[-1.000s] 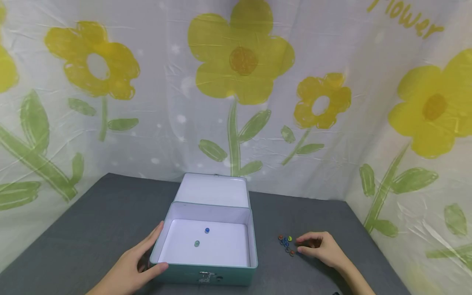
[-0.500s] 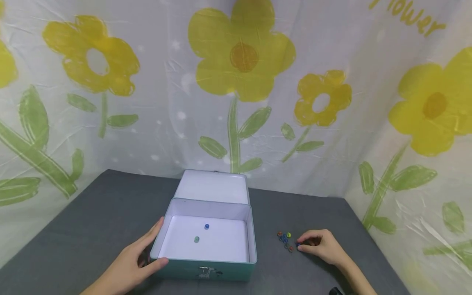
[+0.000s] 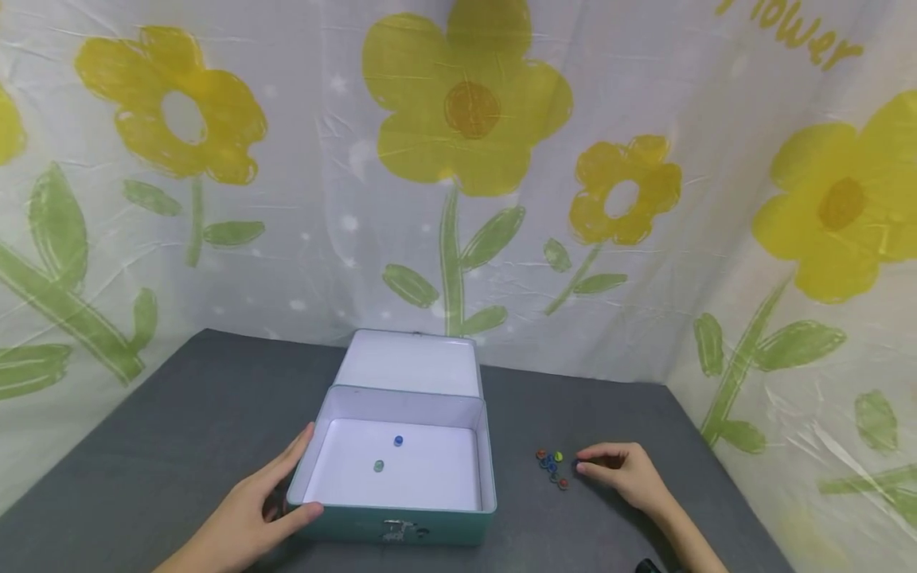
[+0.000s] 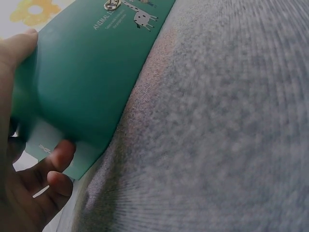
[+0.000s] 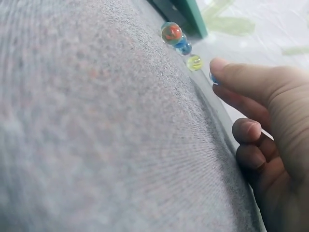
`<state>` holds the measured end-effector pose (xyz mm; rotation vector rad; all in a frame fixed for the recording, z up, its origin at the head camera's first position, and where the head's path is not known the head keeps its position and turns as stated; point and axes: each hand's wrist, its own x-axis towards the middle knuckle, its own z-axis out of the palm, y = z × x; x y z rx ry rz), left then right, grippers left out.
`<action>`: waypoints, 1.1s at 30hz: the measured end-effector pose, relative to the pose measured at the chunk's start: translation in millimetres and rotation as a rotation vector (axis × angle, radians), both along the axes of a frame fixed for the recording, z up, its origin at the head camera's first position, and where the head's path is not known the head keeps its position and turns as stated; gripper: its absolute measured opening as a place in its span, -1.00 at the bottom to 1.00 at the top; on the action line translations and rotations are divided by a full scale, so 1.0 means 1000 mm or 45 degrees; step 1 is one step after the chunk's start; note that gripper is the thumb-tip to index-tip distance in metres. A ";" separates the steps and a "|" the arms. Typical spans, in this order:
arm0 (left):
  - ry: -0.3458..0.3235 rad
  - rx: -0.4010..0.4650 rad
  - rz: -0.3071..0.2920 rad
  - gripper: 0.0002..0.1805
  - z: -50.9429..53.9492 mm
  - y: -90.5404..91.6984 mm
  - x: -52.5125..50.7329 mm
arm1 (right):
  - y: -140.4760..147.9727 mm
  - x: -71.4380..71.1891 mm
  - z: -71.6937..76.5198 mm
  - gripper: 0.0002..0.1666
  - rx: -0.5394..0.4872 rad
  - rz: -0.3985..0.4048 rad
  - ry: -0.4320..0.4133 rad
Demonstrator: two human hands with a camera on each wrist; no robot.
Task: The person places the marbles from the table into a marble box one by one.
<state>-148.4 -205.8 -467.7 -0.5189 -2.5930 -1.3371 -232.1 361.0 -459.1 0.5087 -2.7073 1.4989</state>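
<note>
My left hand [image 3: 247,509] holds a green tin box [image 3: 344,523] at its front left corner, thumb on the front wall and fingers along the side. Its lid is tipped back, and its white floor bears a blue marble [image 3: 398,440] and a pale green marble [image 3: 379,466]. To the right of the box, my right hand [image 3: 630,479] pinches another blue marble [image 5: 214,78] between thumb and forefinger, mostly hidden by the fingertips. Beside it lies a loose cluster of several glass marbles, including a yellow-green one [image 3: 558,457] and a red one [image 3: 563,484].
A dark grey cloth [image 3: 595,414] covers the table. The white lid [image 3: 408,362] leans back behind the box. A curtain [image 3: 315,199] printed with yellow flowers closes off the back and sides. Some small black object [image 3: 647,566] shows at the bottom edge, beside the right forearm.
My right thumb and forefinger have closed on a blue marble, which now sits slightly apart from the cluster. The left hand stays at the box corner.
</note>
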 end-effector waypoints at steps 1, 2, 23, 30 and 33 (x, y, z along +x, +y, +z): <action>0.016 -0.001 0.000 0.04 -0.001 0.000 0.001 | 0.000 0.001 0.000 -0.74 -0.002 0.000 -0.001; 0.031 -0.004 0.003 0.04 -0.002 0.000 0.001 | -0.001 0.001 0.001 -0.75 -0.002 0.000 0.002; -0.026 -0.038 0.026 0.05 0.005 0.002 0.000 | -0.021 -0.002 0.013 -0.72 -0.085 -0.237 0.038; -0.006 -0.043 0.037 0.05 0.004 0.000 0.002 | -0.040 -0.008 0.017 -0.75 -0.112 -0.272 0.138; -0.007 -0.043 0.033 0.05 0.004 0.000 0.002 | -0.049 -0.012 0.020 -0.77 -0.123 -0.239 0.182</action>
